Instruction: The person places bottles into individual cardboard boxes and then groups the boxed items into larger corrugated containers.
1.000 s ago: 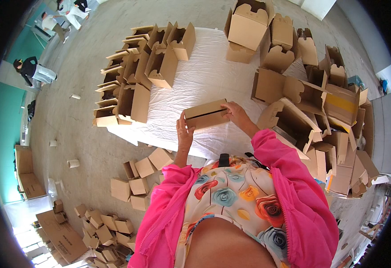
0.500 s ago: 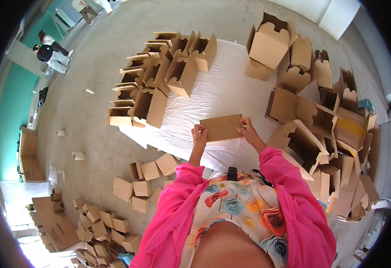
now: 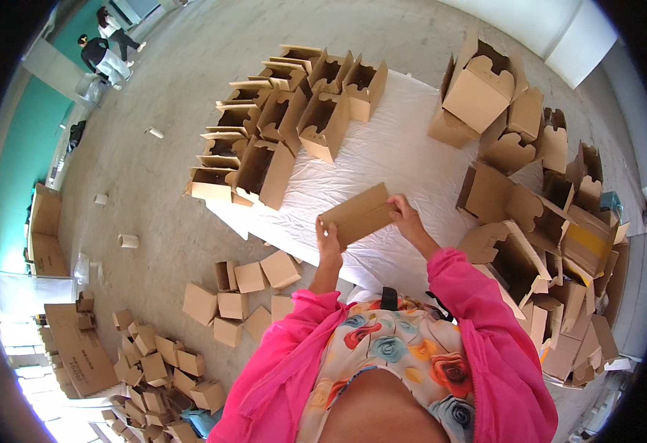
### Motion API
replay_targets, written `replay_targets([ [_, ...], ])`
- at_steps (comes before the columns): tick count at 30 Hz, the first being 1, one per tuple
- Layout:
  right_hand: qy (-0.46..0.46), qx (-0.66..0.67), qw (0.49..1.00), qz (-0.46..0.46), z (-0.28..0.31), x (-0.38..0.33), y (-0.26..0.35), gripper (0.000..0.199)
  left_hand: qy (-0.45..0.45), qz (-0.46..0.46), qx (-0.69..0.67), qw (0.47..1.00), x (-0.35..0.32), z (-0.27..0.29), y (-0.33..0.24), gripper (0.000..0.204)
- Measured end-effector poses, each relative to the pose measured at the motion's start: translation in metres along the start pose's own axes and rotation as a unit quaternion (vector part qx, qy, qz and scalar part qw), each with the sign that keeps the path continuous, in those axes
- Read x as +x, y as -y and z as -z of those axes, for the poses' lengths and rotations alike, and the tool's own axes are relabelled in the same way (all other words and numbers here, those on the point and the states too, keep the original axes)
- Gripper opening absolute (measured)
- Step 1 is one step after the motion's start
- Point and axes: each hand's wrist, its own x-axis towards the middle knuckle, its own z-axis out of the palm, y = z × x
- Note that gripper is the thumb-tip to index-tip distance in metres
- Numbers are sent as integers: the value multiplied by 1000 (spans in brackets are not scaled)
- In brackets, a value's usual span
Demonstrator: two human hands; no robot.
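Note:
A rectangular brown cardboard box (image 3: 362,214) is held between my two hands above the white-covered table (image 3: 382,159). It is tilted, its right end farther from me than its left. My left hand (image 3: 329,239) is closed on its near left corner, the thumb against the side. Toward the far right end, my right hand (image 3: 405,214) pinches the edge with fingers and thumb. What lies inside the box, if anything, cannot be seen.
Open-topped cardboard boxes (image 3: 264,162) stand in rows at the table's left. More open boxes (image 3: 515,221) are piled along the right. Small boxes (image 3: 233,305) lie on the floor at left, with a larger heap (image 3: 157,369) behind. Two people (image 3: 105,59) are far off.
The box has turned, its right end swinging away from me and its left end toward me. My left hand has lowered a little. The whole view has shifted slightly.

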Motion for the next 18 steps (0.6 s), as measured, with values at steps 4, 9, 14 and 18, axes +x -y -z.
replay_targets([
  [4, 32, -15, 997, 62, -44, 51, 26, 29, -58, 7, -83, 995, 10, 27, -27, 56],
  [9, 65, -38, 982, 172, -86, 116, 72, 32, -81, -14, -210, 974, 40, 43, -49, 62],
  [14, 26, -43, 963, 265, -126, 155, 78, 35, -98, -20, -258, 961, 69, 40, -56, 68],
  [18, 58, -170, 956, 231, -152, 160, 52, 62, -101, -70, -184, 975, 83, 44, -54, 73],
])
